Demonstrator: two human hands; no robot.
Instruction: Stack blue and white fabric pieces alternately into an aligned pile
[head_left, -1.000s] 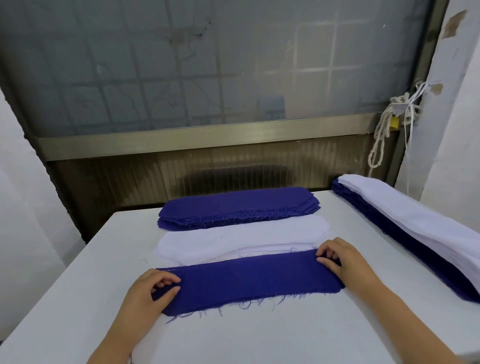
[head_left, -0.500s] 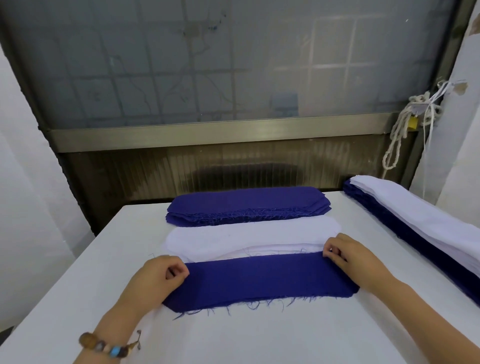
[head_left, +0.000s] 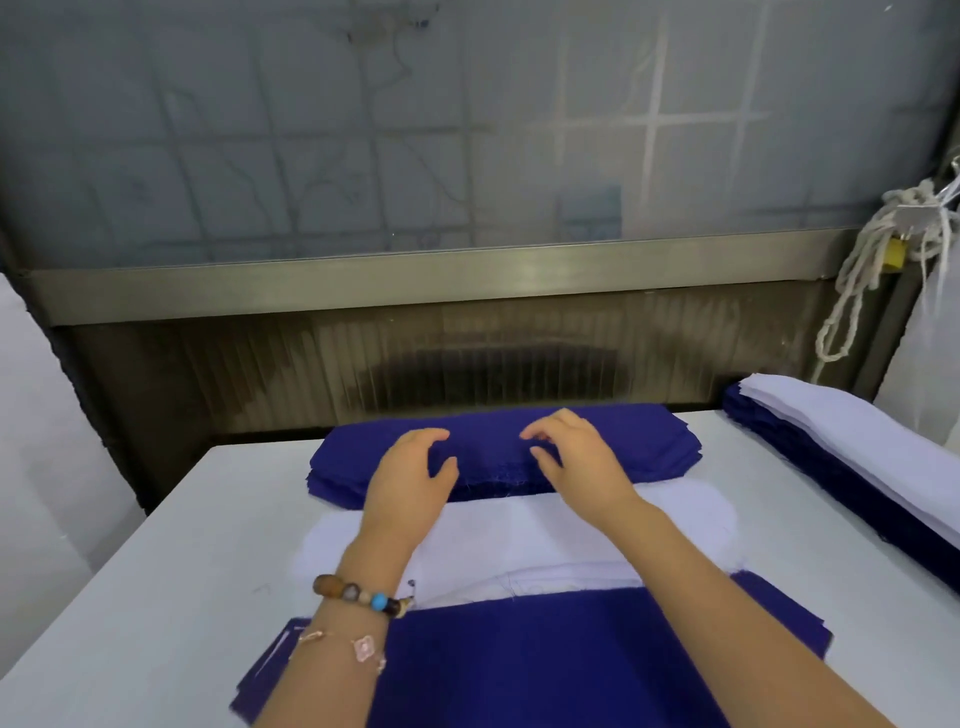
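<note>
While both arms reach across the table (head_left: 156, 571), the left hand (head_left: 410, 478) and right hand (head_left: 576, 457) sit side by side over the blue stack (head_left: 649, 447) at the far edge. Their fingers are bent and spread, with a gap between thumb and fingers and no piece clearly pinched. That stack lies with its long axis running left to right. Just nearer, a white stack (head_left: 519, 535) lies parallel to it, and nearest, the blue top piece (head_left: 545, 660) of the aligned pile points the same way under the forearms. A longer blue and white pile (head_left: 831, 436) runs far to near along the right side. A beaded bracelet (head_left: 358, 597) circles the left wrist.
</note>
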